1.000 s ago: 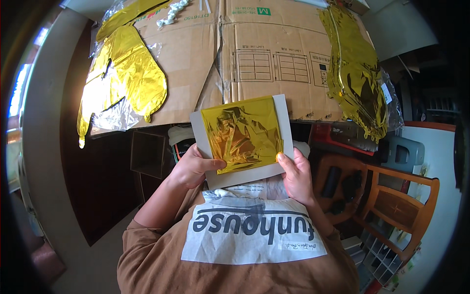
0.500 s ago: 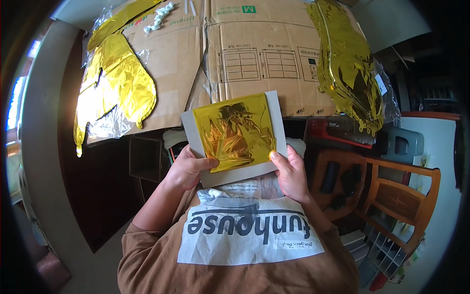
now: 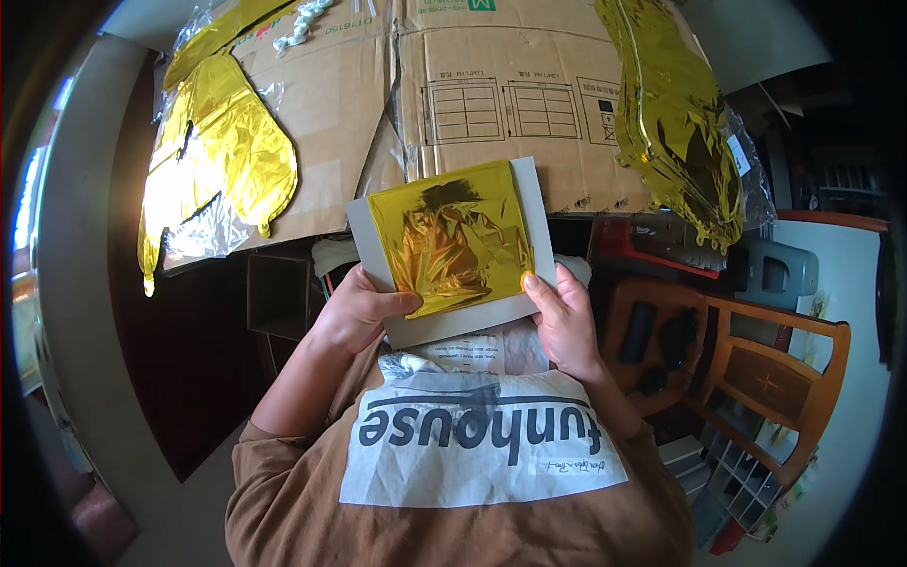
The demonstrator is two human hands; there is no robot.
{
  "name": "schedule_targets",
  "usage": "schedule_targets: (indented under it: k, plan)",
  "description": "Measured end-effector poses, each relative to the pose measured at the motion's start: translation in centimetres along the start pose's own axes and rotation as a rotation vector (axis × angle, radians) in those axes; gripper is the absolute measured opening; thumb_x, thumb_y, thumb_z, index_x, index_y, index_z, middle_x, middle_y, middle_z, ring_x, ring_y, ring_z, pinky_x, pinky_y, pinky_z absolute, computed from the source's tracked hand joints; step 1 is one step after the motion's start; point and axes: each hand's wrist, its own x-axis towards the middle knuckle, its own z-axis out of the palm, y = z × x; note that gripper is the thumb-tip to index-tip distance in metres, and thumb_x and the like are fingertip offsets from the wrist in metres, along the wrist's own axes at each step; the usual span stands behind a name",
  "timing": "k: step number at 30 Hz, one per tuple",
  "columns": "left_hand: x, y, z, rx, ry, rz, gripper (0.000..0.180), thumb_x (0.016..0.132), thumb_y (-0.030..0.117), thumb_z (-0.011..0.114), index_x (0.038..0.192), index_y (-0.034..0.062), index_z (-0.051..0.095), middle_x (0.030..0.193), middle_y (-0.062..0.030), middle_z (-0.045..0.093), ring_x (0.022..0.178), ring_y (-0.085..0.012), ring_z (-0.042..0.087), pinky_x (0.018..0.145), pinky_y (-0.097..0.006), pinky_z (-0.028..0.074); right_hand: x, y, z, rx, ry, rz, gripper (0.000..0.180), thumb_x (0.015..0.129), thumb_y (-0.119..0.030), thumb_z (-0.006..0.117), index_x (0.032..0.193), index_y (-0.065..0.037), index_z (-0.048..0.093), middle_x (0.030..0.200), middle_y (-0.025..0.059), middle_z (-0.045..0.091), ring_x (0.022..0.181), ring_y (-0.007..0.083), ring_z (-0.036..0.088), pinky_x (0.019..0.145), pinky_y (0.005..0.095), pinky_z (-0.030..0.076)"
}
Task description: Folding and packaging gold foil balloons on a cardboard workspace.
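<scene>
Between my two hands is a folded gold foil balloon [image 3: 453, 241], lying flat against a slightly larger light-grey card [image 3: 543, 213]. Both are tilted a little, in front of the cardboard's near edge. My left hand [image 3: 364, 307] grips the lower left corner, its thumb pressed on the foil. My right hand [image 3: 564, 317] pinches the lower right side, thumb on the front. The fingers behind the card are hidden. Creases and reflections run over the foil.
A flattened cardboard sheet [image 3: 520, 52] covers the work surface. Gold foil balloons lie on its left [image 3: 231, 142] and right [image 3: 675, 123], with clear plastic beneath. Small white wrapped pieces [image 3: 300, 26] sit far left. A wooden chair [image 3: 779, 378] stands at right.
My hands have raised the foil and card slightly away from me, and the view has shifted a little. The grip of both hands stays the same.
</scene>
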Motion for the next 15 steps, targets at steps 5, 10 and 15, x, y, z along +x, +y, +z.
schedule_targets:
  k: [5, 10, 15]
  plan:
    - [-0.03, 0.09, -0.07, 0.010, -0.004, 0.000, 0.050, 0.080, -0.014, 0.066, 0.129, -0.0030, 0.062, 0.126, -0.0153, 0.069, 0.112, -0.0251, 0.069, 0.103, -0.040, 0.052, -0.06, -0.03, -0.02, -0.013, -0.001, 0.016, 0.028, 0.106, -0.015, 0.058, 0.128, 0.001, 0.059, 0.116, 0.0040, 0.067, 0.104, 0.0067, 0.059, 0.096, 0.0250, 0.046]
    - [-0.03, 0.07, -0.22, 0.056, 0.019, -0.016, 0.047, 0.081, -0.015, 0.065, 0.126, -0.0033, 0.064, 0.124, -0.0150, 0.070, 0.111, -0.0251, 0.070, 0.102, -0.039, 0.053, -0.01, 0.03, 0.09, -0.015, 0.007, 0.013, 0.028, 0.106, -0.016, 0.058, 0.129, 0.001, 0.059, 0.116, 0.0037, 0.067, 0.103, 0.0066, 0.059, 0.095, 0.0246, 0.046]
    - [0.07, -0.14, -0.58, 0.059, 0.026, -0.020, 0.046, 0.080, -0.016, 0.066, 0.125, -0.0035, 0.065, 0.123, -0.0150, 0.070, 0.109, -0.0251, 0.070, 0.101, -0.039, 0.053, -0.04, -0.10, 0.15, -0.020, 0.007, 0.015, 0.028, 0.106, -0.016, 0.057, 0.129, 0.001, 0.059, 0.115, 0.0040, 0.067, 0.102, 0.0067, 0.059, 0.094, 0.0244, 0.046]
